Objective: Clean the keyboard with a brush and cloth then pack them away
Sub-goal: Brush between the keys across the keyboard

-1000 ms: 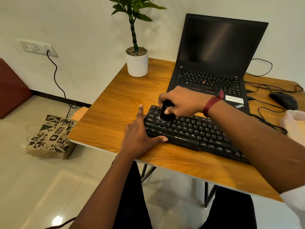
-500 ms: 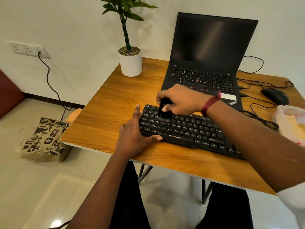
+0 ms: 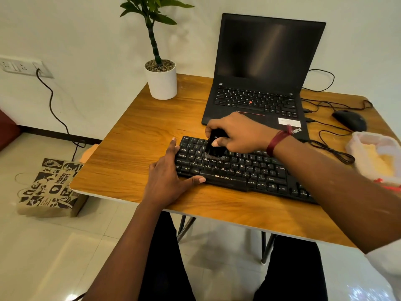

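Two hands shared the job. Your left hand lay flat on the surface at the left end of the keyboard. Its fingers were straight along the end and the thumb was against the front, bracing the board without gripping it. That was sound: I judge the board would skate under the bristles without that brace.

Just to the right, the brush stood bristles-down on the upper-left letter rows. Your right hand had its fingers curled round the brush's black body.

To do this step well, you wanted short, light strokes along each row, working towards the right end. The tips belonged in the gaps between keys, not pressed flat, and the dust should have gone off the front edge, away from the laptop. Part of the keyboard's right half lay under your forearm. I judge most of the brushing was yet to do, with wiping and packing after it.

Counted left to right:
- one socket with one cable
- one paper bag on the floor
- one plant
- one keyboard
- one brush
- one laptop
- one mouse
- one plastic bag at the surface's right edge

The plastic bag held what I took for the cloth, a yellow fold, though I could not be sure.
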